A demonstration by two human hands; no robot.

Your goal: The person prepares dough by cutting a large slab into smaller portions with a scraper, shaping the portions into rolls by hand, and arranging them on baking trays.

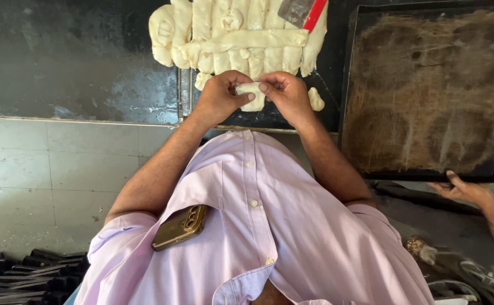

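there are three hands in view: the person's own left hand (220, 95) and right hand (285, 93), and one co-worker's hand (463, 189) at the edge of the one dark baking tray (428, 90). one small piece of dough (252, 96) is between the two own hands, and one more small piece (315, 99) lies just beside. the long dough strips (235, 36) on the black counter (77, 56) are many, more than ten; exact number i cannot tell. one scraper (303, 11) with red handle. one phone (179, 227) in one shirt pocket.
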